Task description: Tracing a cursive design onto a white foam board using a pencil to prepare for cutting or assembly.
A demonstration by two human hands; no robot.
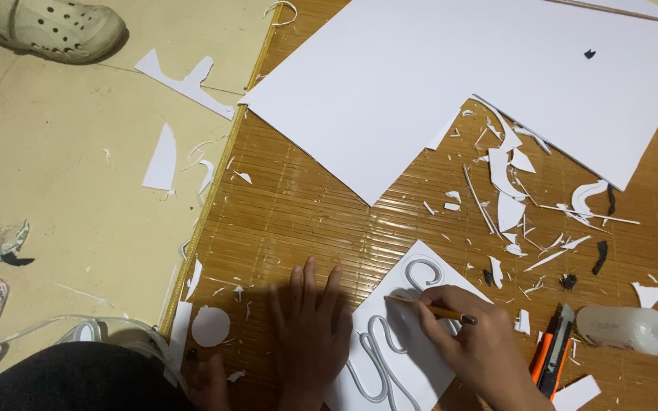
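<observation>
My left hand (310,327) lies flat, fingers spread, on the bamboo mat (298,205) and presses the left edge of a small white sheet (420,358). Grey curved outlines are drawn on that sheet. My right hand (477,342) grips a pencil (429,308) whose tip touches the sheet near the upper curve.
A large white board (436,68) covers the mat's far side, with several white offcuts (508,175) scattered below it. An orange utility knife (554,350) and a clear glue bottle (626,329) lie right of my hand. A white paper circle (211,326) sits left; a beige clog (55,29) rests on the floor.
</observation>
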